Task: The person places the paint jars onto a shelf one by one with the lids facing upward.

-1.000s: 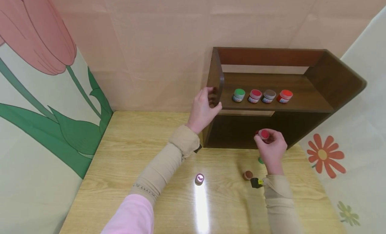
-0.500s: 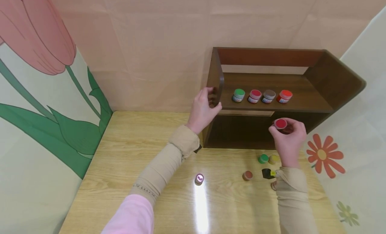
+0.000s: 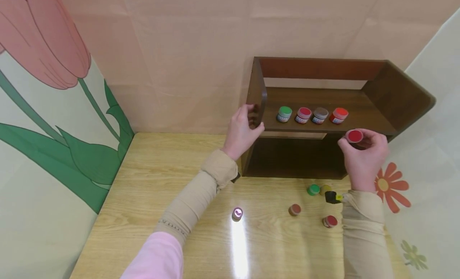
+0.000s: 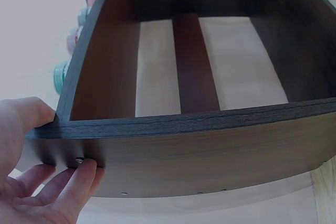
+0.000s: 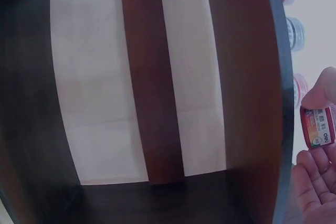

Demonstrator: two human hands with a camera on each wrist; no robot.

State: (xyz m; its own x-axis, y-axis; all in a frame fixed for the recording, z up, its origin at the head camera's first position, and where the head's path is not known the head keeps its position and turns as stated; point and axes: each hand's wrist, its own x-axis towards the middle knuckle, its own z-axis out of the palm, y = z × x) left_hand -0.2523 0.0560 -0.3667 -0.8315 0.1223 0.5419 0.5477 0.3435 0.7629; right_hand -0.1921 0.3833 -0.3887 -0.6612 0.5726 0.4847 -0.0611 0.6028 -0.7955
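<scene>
My right hand (image 3: pixel 366 157) pinches a small paint jar (image 5: pixel 317 127) with a red lid, in front of the shelf board's right end. My left hand (image 3: pixel 241 129) grips the left side panel of the dark brown shelf (image 4: pixel 220 153); its thumb lies at the front edge and its fingers on the outer face. On the upper board stand a green-lidded paint jar (image 3: pixel 284 114), a dark red-lidded jar (image 3: pixel 303 115), a grey-brown-lidded jar (image 3: pixel 320 115) and an orange-red-lidded jar (image 3: pixel 339 115), in a row.
On the wooden table (image 3: pixel 172 159) stand a green-lidded jar (image 3: pixel 314 190), a yellow jar (image 3: pixel 325 190) partly hidden by the wrist camera, a brown-lidded jar (image 3: pixel 295 210), a red-lidded jar (image 3: pixel 330 221) and a glare-lit jar (image 3: pixel 237 214). Printed cloths hang behind and at both sides.
My right hand has moved right and up with the red-lidded paint jar, from before the lower compartment to the upper board's right end. My left hand stays on the shelf's side panel.
</scene>
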